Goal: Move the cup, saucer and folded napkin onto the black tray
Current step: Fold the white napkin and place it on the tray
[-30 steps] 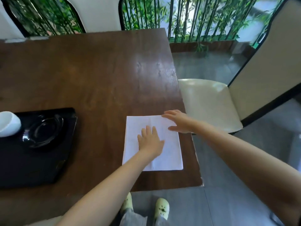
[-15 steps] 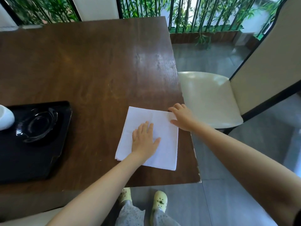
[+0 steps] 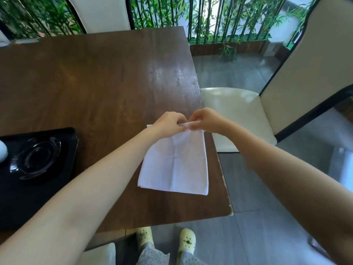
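While the white napkin (image 3: 174,163) lay near the right edge of the dark wooden table (image 3: 99,85), both hands pinched its far edge, which was lifted a little off the wood and curled toward the person. The left hand (image 3: 168,124) had its fingers closed on that edge from the left, knuckles up, and the right hand (image 3: 207,121) had thumb and fingers clamped on the same edge from the right, so that the two sets of fingertips almost touched at the middle of the fold. Both bare forearms reached forward from the near corners of the view and met over the napkin, the wrists low and close to the tabletop. The near part of the napkin rested flat, with a crease running down its middle. Well apart to the left sat the black tray (image 3: 57,180), and on it a dark glossy saucer (image 3: 36,159). A white rounded shape at the left border of the view, likely the cup (image 3: 2,153), was mostly cut off, so whether it stood on the tray could not be told. A cream chair (image 3: 236,115) stood just beyond the table's right side
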`<state>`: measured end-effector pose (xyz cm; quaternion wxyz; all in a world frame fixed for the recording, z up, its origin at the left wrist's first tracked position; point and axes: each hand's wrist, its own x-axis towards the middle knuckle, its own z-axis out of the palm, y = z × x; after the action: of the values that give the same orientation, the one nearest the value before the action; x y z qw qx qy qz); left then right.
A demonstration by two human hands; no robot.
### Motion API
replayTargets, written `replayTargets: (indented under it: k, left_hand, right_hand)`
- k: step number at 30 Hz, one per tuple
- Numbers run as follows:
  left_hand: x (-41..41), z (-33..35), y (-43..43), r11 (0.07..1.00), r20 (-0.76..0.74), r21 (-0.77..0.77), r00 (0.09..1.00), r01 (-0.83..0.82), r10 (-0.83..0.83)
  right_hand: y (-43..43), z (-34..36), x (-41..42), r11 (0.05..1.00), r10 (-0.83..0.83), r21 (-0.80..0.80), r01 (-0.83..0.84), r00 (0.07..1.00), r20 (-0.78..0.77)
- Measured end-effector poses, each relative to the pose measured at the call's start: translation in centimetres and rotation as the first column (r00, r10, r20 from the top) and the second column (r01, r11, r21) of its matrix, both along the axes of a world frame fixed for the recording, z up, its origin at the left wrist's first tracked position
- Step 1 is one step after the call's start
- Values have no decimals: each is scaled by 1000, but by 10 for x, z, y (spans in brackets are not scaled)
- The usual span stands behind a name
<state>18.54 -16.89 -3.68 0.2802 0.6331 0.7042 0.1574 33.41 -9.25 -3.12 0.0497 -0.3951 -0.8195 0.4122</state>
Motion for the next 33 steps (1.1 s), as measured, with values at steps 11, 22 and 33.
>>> replayTargets:
  k: [11, 22, 33]
  left_hand:
    - [-27, 101, 3, 977, 212, 173, 973, -128, 90]
    - [-83, 143, -11, 941, 107, 284, 982, -182, 158]
    - [-139, 140, -19, 905, 8, 316, 954, -285, 298]
  right_hand:
    - [17, 51, 25, 995, -18, -98, 24, 998, 58]
    - [37, 127, -17, 966, 84, 237, -105, 992, 96]
    - [58, 132, -41, 927, 27, 366, -86, 986, 163]
